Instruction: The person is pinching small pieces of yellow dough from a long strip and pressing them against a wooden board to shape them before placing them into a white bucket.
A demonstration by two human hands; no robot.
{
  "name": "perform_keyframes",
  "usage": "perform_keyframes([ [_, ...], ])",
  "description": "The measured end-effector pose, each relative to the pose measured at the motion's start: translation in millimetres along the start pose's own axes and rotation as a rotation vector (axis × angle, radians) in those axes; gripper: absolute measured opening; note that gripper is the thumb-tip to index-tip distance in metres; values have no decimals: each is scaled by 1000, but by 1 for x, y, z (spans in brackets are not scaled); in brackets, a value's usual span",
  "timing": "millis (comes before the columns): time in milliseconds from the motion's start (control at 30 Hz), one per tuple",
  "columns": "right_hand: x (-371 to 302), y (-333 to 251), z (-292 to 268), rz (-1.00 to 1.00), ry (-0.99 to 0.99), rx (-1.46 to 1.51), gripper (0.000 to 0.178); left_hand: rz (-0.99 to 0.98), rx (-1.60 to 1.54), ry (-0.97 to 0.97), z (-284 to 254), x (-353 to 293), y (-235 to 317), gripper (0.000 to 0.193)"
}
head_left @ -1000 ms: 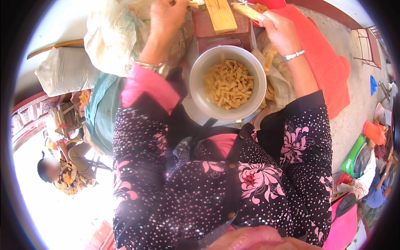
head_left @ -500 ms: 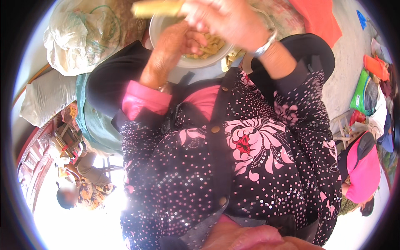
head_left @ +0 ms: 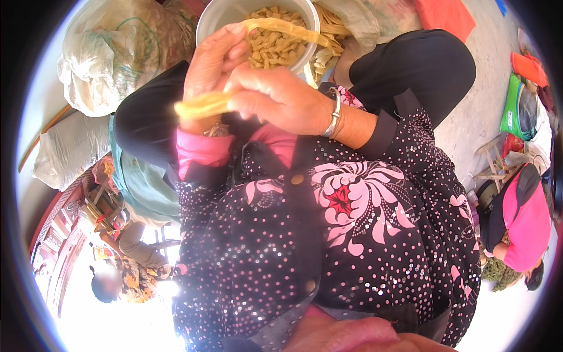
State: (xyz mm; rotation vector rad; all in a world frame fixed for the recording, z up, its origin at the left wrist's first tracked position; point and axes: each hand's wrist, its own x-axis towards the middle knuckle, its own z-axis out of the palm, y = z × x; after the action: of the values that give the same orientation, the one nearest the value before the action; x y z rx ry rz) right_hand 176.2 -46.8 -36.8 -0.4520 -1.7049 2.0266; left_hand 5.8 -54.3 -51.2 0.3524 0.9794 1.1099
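Observation:
My left hand (head_left: 212, 58) pinches a long, pale yellow strip (head_left: 281, 26) that reaches over the white bucket (head_left: 204, 22) to the right. Just below and in front of it, my right hand (head_left: 278, 100), with a silver bangle at the wrist, is closed on a thick, slightly blurred yellow strip (head_left: 202, 106). Whether both are parts of one strip I cannot tell. Inside the bucket lie many short, tan, curled pieces (head_left: 275, 50). Against the bucket's right side rests a bundle of longer tan strips (head_left: 328, 23).
A stuffed whitish plastic sack (head_left: 117, 53) stands left of the bucket. My black-clad knees flank it. An orange-red cloth or sheet (head_left: 446, 17) lies at the far right. Another person in pink (head_left: 525, 205) is at the right edge, and a person in patterned clothing (head_left: 138, 276) at lower left.
My right hand has come down and toward me with its yellow strip. My left hand has risen out from over the bucket, and a long strip now shows at its fingertips.

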Motion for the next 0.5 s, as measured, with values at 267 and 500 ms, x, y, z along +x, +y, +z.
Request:
perform_keyframes([
  [267,14,22,-16,-298,627,-406,13,217,226,14,6,-29,4,15],
  [500,20,19,-18,-393,687,-477,14,225,294,19,14,-39,9,15],
])
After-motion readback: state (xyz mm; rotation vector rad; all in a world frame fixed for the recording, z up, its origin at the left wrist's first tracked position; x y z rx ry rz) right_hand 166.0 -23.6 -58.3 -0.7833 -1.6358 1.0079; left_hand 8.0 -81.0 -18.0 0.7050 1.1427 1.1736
